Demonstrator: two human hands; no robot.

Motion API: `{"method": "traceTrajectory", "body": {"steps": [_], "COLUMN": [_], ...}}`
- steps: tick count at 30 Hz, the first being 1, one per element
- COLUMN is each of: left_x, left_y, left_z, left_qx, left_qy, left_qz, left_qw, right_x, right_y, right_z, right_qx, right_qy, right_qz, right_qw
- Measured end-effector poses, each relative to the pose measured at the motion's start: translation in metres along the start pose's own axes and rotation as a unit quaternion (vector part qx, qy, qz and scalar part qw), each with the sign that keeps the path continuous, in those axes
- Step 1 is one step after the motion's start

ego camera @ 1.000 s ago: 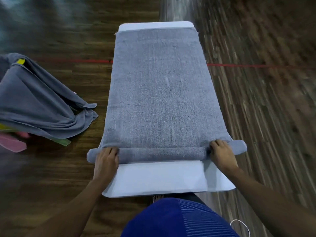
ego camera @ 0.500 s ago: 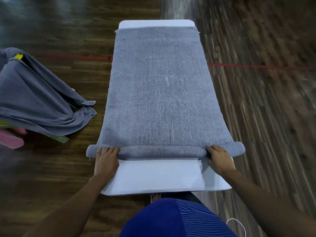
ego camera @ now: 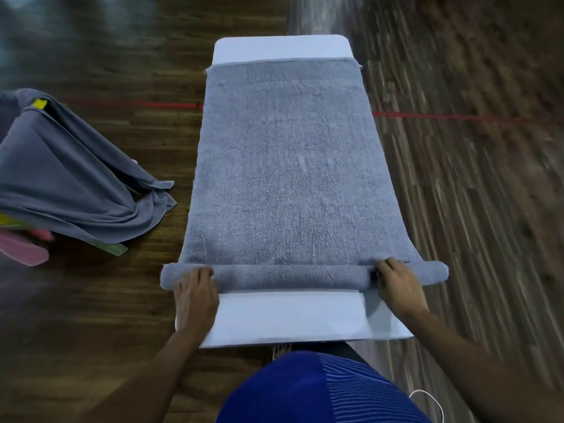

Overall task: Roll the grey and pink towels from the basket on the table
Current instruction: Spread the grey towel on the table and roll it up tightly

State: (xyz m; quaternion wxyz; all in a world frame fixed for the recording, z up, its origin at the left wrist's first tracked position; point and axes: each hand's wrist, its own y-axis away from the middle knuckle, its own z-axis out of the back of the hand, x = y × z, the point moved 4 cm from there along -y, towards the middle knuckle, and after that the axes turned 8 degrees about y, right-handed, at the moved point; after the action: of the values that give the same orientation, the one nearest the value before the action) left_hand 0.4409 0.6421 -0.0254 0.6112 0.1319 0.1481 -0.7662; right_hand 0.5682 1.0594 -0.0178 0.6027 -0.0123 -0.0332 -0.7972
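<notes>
Grey towel lies flat along the white table, its near end wound into a roll overhanging both table sides. L hand and R hand each curl fingers over a roll end, gripping it. Off left: basket draped w/ a second grey towel, pink item beneath.
</notes>
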Motion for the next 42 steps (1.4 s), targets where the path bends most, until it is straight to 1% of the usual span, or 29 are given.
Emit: {"method": "traceTrajectory", "body": {"steps": [2, 5, 9, 11, 12, 14, 17, 18, 19, 20, 21, 23, 24, 25, 27, 29, 31, 35, 37, 39, 42], "left_x": [0.000, 0.005, 0.012, 0.012, 0.011, 0.010, 0.012, 0.014, 0.015, 0.016, 0.016, 0.015, 0.013, 0.011, 0.009, 0.012, 0.012, 0.001, 0.000, 0.002, 0.008], "left_y": [0.015, 0.017, -0.007, -0.019, -0.023, -0.028, -0.034, -0.035, -0.037, -0.039, -0.039, -0.038, -0.035, -0.032, -0.027, -0.026, -0.031, -0.045, -0.052, -0.058, -0.064], "left_z": [-0.013, -0.021, -0.017, -0.013, -0.011, -0.005, 0.001, 0.001, 0.004, 0.006, 0.008, 0.011, 0.011, 0.008, -0.003, -0.011, -0.012, -0.006, -0.003, -0.001, 0.000], "left_qx": [0.034, 0.075, 0.102, 0.115, 0.116, 0.120, 0.172, 0.182, 0.177, 0.155, 0.119, 0.046, 0.035, 0.045, 0.102, 0.149, 0.170, 0.149, 0.139, 0.155, 0.220], "left_qy": [-0.041, -0.093, -0.122, -0.111, -0.105, -0.095, -0.075, -0.064, -0.048, -0.034, -0.022, -0.008, 0.001, 0.004, -0.032, -0.082, -0.104, -0.085, -0.070, -0.074, -0.090], "left_qz": [-0.038, -0.052, -0.055, -0.062, -0.073, -0.092, -0.074, -0.067, -0.060, -0.050, -0.042, -0.022, -0.027, -0.050, -0.091, -0.081, -0.061, -0.050, -0.054, -0.061, -0.051], "left_qw": [0.998, 0.991, 0.986, 0.985, 0.985, 0.984, 0.979, 0.979, 0.981, 0.986, 0.992, 0.999, 0.999, 0.998, 0.990, 0.982, 0.978, 0.984, 0.986, 0.983, 0.970], "right_x": [0.010, 0.013, 0.010, 0.009, 0.008, 0.009, 0.005, 0.002, -0.001, -0.003, -0.005, -0.004, 0.000, 0.002, 0.009, 0.014, 0.017, 0.013, 0.012, 0.013, 0.012], "right_y": [0.007, 0.015, 0.003, -0.006, -0.009, -0.017, -0.026, -0.028, -0.031, -0.033, -0.033, -0.031, -0.029, -0.027, -0.021, -0.013, -0.008, -0.016, -0.022, -0.026, -0.027], "right_z": [-0.008, -0.020, -0.018, -0.013, -0.009, -0.002, -0.001, -0.003, -0.003, -0.001, 0.000, 0.002, 0.001, -0.001, -0.006, -0.013, -0.015, -0.012, -0.010, -0.005, 0.002], "right_qx": [0.028, 0.057, 0.036, 0.049, 0.066, 0.127, 0.246, 0.264, 0.247, 0.185, 0.126, 0.039, 0.024, 0.017, 0.020, 0.043, 0.051, 0.019, 0.026, 0.062, 0.138], "right_qy": [0.008, 0.034, 0.035, 0.031, 0.032, 0.038, 0.060, 0.055, 0.058, 0.065, 0.078, 0.071, 0.047, 0.027, 0.017, 0.031, 0.055, 0.082, 0.072, 0.061, 0.092], "right_qz": [0.009, 0.009, 0.002, 0.000, -0.002, -0.005, -0.001, -0.005, -0.009, -0.013, -0.017, -0.015, -0.009, 0.000, 0.015, 0.022, 0.015, -0.001, -0.003, 0.000, -0.003], "right_qw": [1.000, 0.998, 0.999, 0.998, 0.997, 0.991, 0.967, 0.963, 0.967, 0.980, 0.989, 0.997, 0.999, 0.999, 1.000, 0.998, 0.997, 0.996, 0.997, 0.996, 0.986]}}
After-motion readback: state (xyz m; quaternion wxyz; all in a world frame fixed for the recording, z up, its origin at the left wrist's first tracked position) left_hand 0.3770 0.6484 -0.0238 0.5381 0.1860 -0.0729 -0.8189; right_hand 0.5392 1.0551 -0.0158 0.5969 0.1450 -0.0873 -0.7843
